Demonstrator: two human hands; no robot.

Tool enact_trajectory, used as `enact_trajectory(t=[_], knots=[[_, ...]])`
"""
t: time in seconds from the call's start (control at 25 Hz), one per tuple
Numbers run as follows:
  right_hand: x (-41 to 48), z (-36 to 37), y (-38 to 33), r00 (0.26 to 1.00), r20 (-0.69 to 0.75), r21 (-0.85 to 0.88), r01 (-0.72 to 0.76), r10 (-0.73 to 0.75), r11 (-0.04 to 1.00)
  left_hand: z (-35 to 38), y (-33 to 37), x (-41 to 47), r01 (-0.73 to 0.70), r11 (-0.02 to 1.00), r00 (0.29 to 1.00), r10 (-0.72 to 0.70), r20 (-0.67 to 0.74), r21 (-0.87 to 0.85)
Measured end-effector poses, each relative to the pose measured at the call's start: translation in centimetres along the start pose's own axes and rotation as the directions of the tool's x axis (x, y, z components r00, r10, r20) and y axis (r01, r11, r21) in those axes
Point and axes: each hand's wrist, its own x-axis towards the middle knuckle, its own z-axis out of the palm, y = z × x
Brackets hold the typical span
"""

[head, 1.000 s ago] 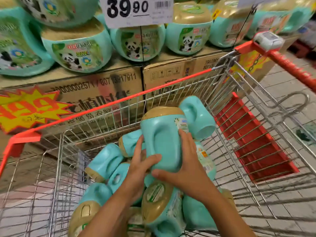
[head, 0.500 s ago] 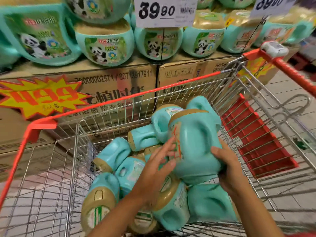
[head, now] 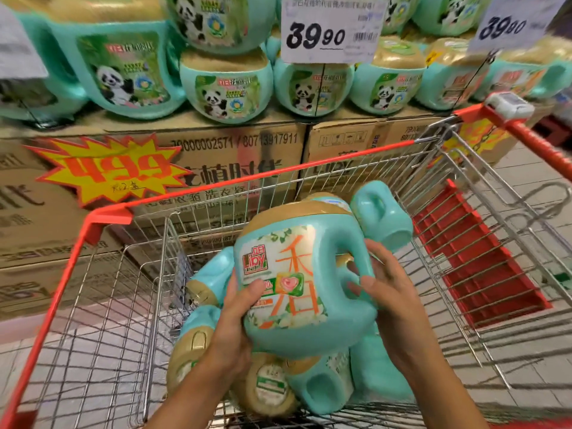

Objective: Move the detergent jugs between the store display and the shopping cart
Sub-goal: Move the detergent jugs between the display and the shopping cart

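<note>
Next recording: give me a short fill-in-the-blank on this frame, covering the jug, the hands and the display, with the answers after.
1. The held jug is gripped above the shopping cart by ____ hands: the left hand at its label, the right hand at its handle.
2. The display jugs stand on boxes made of ____.
3. Their labels picture a ____.
4. The price sign above them reads ____.
Missing words: both; cardboard; panda; 39.90

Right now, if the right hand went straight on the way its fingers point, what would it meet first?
The held jug: the right hand points up-left and grips its handle, so nothing lies between. Depth past the jug is unclear.
</note>
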Motion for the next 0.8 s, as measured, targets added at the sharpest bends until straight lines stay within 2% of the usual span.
enact_trajectory(t=[0.04, 0.16, 0.36, 0.6, 0.8], knots=[[0.0, 0.5, -0.1, 0.999, -0.037, -0.086, 0.020, -0.023, 0.996, -0.3, 0.3, -0.4, -0.027, 0.999, 1.000, 0.027, -0.006, 0.032], [-0.8, 2.4, 0.2, 0.998, -0.039, -0.191, 0.038, -0.046, 0.981, -1.5, 1.5, -1.8, -0.126, 0.981, 0.992, 0.120, 0.046, 0.149], [-1.7, 4.9, 2.5, 0.998, -0.056, -0.154, -0.011, 0.003, 0.988, -2.8, 2.4, -4.0, -0.180, 0.969, 0.982, 0.166, 0.095, 0.167], [-2.2, 7.1, 5.6, 0.998, 0.018, -0.204, -0.054, 0.059, 0.977, -6.0, 2.7, -7.6, -0.158, 0.959, 0.978, 0.185, -0.099, 0.233], [-1.6, 9.3, 6.2, 0.962, 0.234, -0.267, -0.074, 0.140, 0.961, -6.9, 2.2, -11.2, -0.226, 0.941, 0.909, 0.296, -0.292, 0.253]])
